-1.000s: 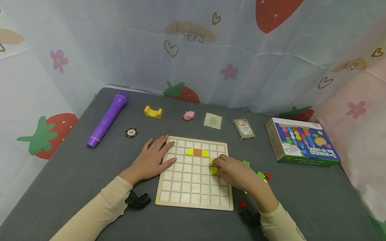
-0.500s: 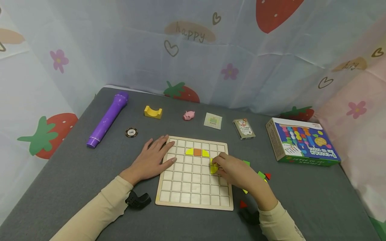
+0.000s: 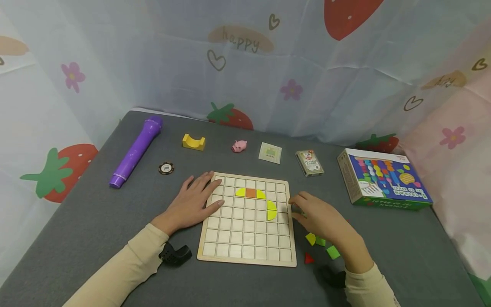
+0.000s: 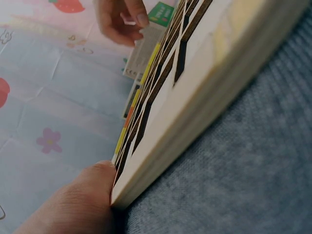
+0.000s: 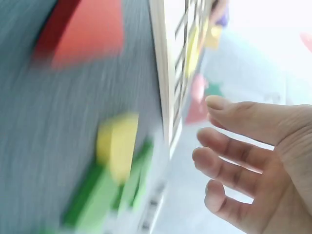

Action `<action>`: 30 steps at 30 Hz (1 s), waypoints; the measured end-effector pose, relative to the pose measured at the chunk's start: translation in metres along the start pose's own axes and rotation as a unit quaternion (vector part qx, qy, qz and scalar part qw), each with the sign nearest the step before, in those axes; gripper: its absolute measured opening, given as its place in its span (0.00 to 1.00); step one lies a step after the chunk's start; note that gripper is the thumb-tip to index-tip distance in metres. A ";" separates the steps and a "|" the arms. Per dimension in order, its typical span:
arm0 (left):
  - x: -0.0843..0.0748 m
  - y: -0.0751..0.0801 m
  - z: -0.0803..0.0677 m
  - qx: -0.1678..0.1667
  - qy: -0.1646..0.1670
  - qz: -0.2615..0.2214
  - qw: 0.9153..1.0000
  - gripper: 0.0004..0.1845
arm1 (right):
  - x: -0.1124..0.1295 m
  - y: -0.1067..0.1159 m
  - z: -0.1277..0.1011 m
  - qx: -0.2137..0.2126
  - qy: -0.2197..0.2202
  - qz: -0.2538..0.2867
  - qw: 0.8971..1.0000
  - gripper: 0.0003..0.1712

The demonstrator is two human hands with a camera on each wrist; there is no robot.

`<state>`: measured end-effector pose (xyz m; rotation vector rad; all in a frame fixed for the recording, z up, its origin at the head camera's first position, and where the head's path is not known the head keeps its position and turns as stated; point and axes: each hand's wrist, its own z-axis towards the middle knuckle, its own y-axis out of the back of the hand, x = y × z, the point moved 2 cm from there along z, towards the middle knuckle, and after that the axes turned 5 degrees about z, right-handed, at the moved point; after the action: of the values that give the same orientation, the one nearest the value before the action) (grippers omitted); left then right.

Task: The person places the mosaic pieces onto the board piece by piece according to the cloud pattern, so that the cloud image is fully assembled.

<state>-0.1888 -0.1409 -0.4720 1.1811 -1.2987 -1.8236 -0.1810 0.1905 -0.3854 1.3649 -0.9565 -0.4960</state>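
Before me, a wide-spread left hand (image 3: pixel 192 207) rests on the board (image 3: pixel 247 262), seemingly steadying it, while the empty, loosely curved right hand (image 3: pixel 321 215) hovers near loose blocks (image 3: pixel 333 252)

Left sleeve (image 3: pixel 115 268) long, pale beige, soft creases along forearm, closer folds toward cuff. Cuff ends at wrist. Right sleeve (image 3: pixel 369 285) same pale beige, light folds behind cuff, only short stretch in view. Left wrist device (image 3: pixel 175 255) black, chunky, with curved, round-ended arm jutting out beside cuff. Right wrist device (image 3: pixel 333 277) dark too, blending into shadow, finer shape hard to tell. Left hand (image 3: pixel 193 204) and right hand (image 3: pixel 321 215) bare.
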 end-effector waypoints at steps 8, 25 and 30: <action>0.002 0.003 -0.001 -0.005 0.000 0.002 1.000 0.37 | -0.044 0.015 -0.037 0.020 -0.090 0.045 0.995 0.18; 0.001 0.004 0.001 0.001 -0.001 0.002 1.000 0.37 | -0.070 0.001 -0.075 0.063 -0.186 0.127 0.972 0.13; 0.000 0.002 0.000 0.002 -0.003 0.000 1.000 0.37 | -0.066 -0.002 -0.074 0.060 -0.165 0.143 0.974 0.12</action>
<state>-0.1893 -0.1414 -0.4706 1.1779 -1.3065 -1.8270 -0.1575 0.2861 -0.4008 1.2445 -1.4536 -0.4571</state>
